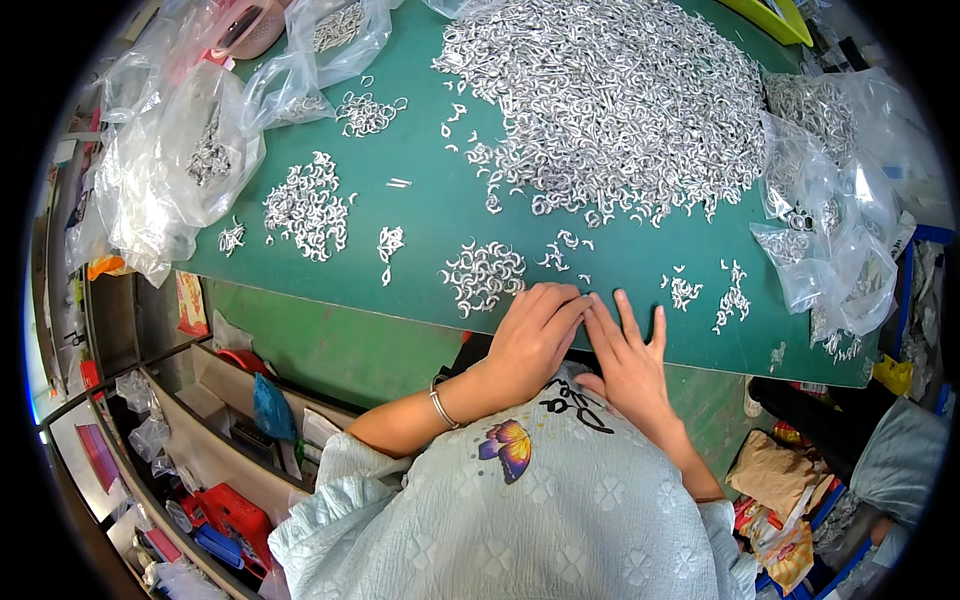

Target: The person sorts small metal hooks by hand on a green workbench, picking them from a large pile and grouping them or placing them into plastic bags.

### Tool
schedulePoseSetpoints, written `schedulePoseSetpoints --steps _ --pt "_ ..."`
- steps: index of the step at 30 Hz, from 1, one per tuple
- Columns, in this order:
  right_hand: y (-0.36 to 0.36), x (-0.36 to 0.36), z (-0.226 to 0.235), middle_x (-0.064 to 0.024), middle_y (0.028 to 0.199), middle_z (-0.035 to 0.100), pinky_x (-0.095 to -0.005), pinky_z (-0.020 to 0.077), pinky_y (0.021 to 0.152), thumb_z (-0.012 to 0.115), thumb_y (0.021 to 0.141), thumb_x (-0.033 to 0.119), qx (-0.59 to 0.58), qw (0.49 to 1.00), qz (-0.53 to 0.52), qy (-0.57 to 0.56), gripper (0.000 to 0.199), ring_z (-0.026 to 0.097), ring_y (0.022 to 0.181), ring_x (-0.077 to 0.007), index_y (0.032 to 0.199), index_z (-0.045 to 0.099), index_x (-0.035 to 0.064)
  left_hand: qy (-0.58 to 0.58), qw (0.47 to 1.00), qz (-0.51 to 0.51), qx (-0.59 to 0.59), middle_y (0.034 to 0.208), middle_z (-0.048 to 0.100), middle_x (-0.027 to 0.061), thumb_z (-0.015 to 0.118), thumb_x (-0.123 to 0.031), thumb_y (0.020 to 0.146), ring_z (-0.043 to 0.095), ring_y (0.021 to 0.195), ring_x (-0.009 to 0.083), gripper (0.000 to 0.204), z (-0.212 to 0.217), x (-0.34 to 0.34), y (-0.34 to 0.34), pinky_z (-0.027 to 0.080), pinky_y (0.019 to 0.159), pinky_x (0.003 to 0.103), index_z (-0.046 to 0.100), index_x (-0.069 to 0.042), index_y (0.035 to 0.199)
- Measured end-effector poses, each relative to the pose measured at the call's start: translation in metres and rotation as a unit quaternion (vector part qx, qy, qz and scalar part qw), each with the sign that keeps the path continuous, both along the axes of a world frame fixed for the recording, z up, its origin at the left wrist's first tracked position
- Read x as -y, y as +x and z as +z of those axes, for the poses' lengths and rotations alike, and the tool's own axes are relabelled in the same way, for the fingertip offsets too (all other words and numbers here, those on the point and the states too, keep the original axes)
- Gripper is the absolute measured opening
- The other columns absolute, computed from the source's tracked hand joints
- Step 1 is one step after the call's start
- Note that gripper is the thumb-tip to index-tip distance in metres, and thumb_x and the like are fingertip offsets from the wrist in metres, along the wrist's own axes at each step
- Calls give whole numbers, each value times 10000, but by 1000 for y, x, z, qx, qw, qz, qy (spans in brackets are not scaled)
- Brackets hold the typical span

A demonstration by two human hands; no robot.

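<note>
At the near edge of the green table (400,290), my left hand (535,335) is bent with its fingers pressed together; whatever they hold, if anything, is too small to make out. My right hand (635,370) meets the left fingertips with its index finger, its other fingers spread and the thumb apart. Just left of my left hand lies a small pile of silvery curved metal pieces (483,276). A few similar loose pieces (565,248) lie beyond my fingertips. To the right of my right hand sit two little clusters, one of them nearer (684,290).
A huge heap of silvery pieces (620,110) covers the far middle. Smaller piles (310,210) lie at left. Clear plastic bags (205,150) of metal parts flank both sides. A yellow tray (780,20) stands far right. Another person's leg (825,420) shows at right.
</note>
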State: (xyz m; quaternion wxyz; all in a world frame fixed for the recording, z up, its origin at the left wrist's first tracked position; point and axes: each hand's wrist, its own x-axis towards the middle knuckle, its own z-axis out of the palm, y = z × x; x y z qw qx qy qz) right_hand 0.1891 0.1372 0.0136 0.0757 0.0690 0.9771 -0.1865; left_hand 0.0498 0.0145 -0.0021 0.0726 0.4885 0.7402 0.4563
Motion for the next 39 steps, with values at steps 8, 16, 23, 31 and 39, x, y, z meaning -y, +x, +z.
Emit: schedulePoseSetpoints --steps 8,16,23,31,39 --pt "-17 -15 8 -59 1542 334 -665 122 1108 689 823 295 -87 995 -45 -18 721 224 1454 -332 1435 405 41 3 998 -17 -59 1155 603 143 685 8 754 573 1086 317 325 -4 14 -3 443 879 429 635 26 1074" --pt "-52 -16 -1 -25 1544 323 -677 140 1100 677 837 310 -60 997 -30 47 715 221 1452 -310 1446 400 58 -13 997 -39 -72 1111 621 121 698 10 738 589 1064 291 270 -9 18 -8 454 883 419 659 15 1005" --pt "-9 -17 8 -25 1565 283 -691 131 1093 698 815 330 20 986 -104 130 777 191 1458 -353 1463 372 52 -18 996 48 -79 1045 634 113 694 45 727 597 1013 298 263 -9 28 -21 446 849 416 657 19 986" --pt "-56 -2 6 -61 1552 294 -706 129 1075 688 827 323 -57 996 -51 45 743 189 1450 -375 1437 394 17 -46 989 104 -92 1121 593 84 708 -24 773 549 1072 285 293 2 16 -19 361 904 417 649 -22 1060" --pt "-44 -6 14 -64 1530 327 -690 131 1087 682 840 288 -42 998 -40 10 694 195 1451 -365 1424 417 23 -80 983 130 -103 1064 563 66 732 -54 756 522 1023 263 248 -4 4 -29 328 867 411 655 -73 991"
